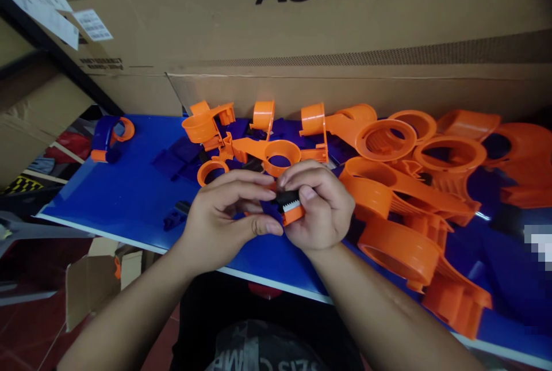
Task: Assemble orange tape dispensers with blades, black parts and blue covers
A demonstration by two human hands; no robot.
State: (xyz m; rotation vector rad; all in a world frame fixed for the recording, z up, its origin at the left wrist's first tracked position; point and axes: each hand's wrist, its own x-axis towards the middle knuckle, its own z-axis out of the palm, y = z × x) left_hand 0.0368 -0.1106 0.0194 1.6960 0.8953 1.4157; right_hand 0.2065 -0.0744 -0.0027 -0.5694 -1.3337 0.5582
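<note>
In front of me, at the middle of the blue table, my right hand is closed around the cutter end of an orange tape dispenser. This end carries a white toothed blade strip and a black piece above it. My left hand curls around the left side of the same part, fingertips by the black piece and thumb beneath. Much of the dispenser is hidden by my fingers. Just behind my hands lie loose orange tape dispenser frames.
More orange dispenser frames are heaped on the right of the blue table. Dark blue parts lie left of centre; a blue-and-orange dispenser stands at the far left. A large cardboard box rises behind. An opened carton is below left.
</note>
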